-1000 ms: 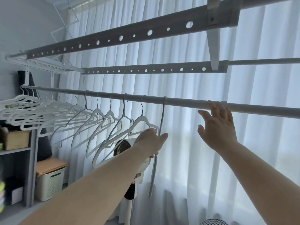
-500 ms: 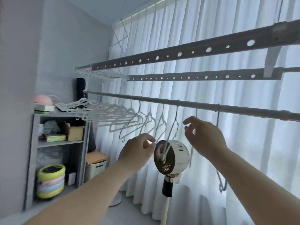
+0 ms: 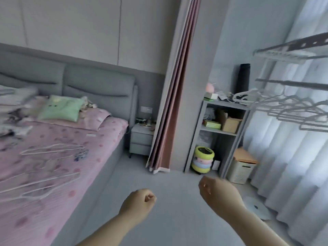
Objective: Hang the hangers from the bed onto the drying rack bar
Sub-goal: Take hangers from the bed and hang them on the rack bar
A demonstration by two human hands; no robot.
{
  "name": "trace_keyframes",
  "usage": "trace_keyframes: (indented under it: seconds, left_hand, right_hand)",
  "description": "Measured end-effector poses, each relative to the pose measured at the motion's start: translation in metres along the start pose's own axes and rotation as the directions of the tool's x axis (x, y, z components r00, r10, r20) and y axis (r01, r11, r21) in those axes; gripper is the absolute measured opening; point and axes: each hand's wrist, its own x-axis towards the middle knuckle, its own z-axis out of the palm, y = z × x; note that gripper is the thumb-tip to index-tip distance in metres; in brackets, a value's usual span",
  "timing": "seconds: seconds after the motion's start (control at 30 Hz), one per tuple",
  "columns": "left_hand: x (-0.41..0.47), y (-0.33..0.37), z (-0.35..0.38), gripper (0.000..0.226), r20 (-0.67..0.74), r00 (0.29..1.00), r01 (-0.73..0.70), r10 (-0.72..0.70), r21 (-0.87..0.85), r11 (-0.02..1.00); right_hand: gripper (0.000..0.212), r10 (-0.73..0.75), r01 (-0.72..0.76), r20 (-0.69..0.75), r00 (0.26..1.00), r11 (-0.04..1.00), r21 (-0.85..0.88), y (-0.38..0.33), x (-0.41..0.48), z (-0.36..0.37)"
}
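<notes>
Left hand (image 3: pixel 140 199), right hand (image 3: pixel 219 193), seemingly curled

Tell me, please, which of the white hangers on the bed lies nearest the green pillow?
The topmost white hanger, with its hook beside the blue print; the other hangers lie farther down the pink sheet, nearer the camera.
</notes>
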Motion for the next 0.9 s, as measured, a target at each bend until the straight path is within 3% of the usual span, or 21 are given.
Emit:
trace_keyframes:
  seconds: [0.13,0.23,0.33,0.47,0.63,0.7,0.9]
  left_hand:
    - [0.000,-0.120,-0.054,0.031,-0.181,0.938,0.304,-0.297,0.009,0.953]
    - [-0.002,-0.191,-0.084,0.033,-0.280,0.850,0.470,-0.447,0.016,0.883]
    - [0.002,-0.251,-0.106,0.033,-0.325,0.763,0.589,-0.558,-0.003,0.808]
    - [0.020,-0.311,-0.133,0.032,-0.370,0.683,0.669,-0.630,-0.031,0.743]
    - [0.041,-0.366,-0.163,0.022,-0.453,0.549,0.768,-0.702,-0.057,0.638]
    - [0.044,-0.391,-0.168,0.028,-0.475,0.505,0.787,-0.721,-0.088,0.610]
    - [0.056,-0.473,-0.186,0.052,-0.379,0.479,0.838,-0.792,-0.071,0.541]
  right_hand:
    - [0.030,-0.075,0.046,0.205,0.976,0.989,0.141,-0.068,0.049,0.080]
    - [0.018,-0.148,0.102,0.310,0.939,0.982,0.158,-0.108,0.086,0.134]
    - [0.026,-0.251,0.209,0.399,0.882,0.967,0.146,-0.152,0.123,0.183]
    - [0.031,-0.396,0.345,0.491,0.776,0.918,0.196,-0.218,0.180,0.238]
    - [0.038,-0.455,0.382,0.591,0.666,0.889,0.254,-0.292,0.247,0.300]
    - [0.041,-0.465,0.394,0.622,0.630,0.882,0.260,-0.320,0.266,0.325]
    - [0.049,-0.499,0.455,0.695,0.517,0.849,0.270,-0.399,0.286,0.396]
